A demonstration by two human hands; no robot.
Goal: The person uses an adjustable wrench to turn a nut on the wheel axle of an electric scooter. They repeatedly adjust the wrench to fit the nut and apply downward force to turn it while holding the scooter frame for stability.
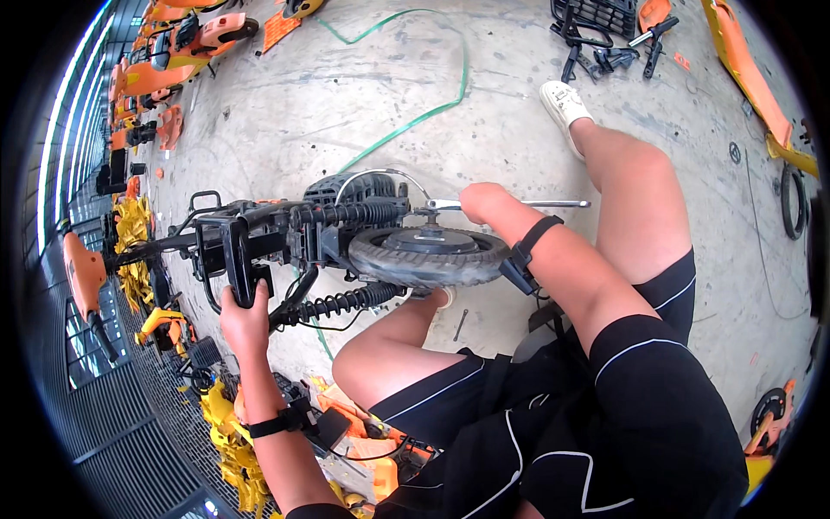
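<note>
A stripped scooter frame [294,227] lies on its side before me, its rear wheel [462,270] flat with the axle [432,221] pointing up. My right hand [486,204] is closed round a long silver wrench [553,204], whose head sits at the axle end. My left hand [245,324] grips a black bar of the frame [238,246] at its left part, thumb on one side; its other fingers are partly hidden. A coil shock absorber [341,303] runs along the near side of the frame, and a ribbed black spring boot [367,213] along the far side.
A small spanner [462,324] lies on the concrete floor [285,121] near my left foot. Green strap [432,111] trails beyond the frame. Orange scooters [186,56] stand at far left, yellow panels [226,432] are piled at near left, and black parts [605,35] lie at far right.
</note>
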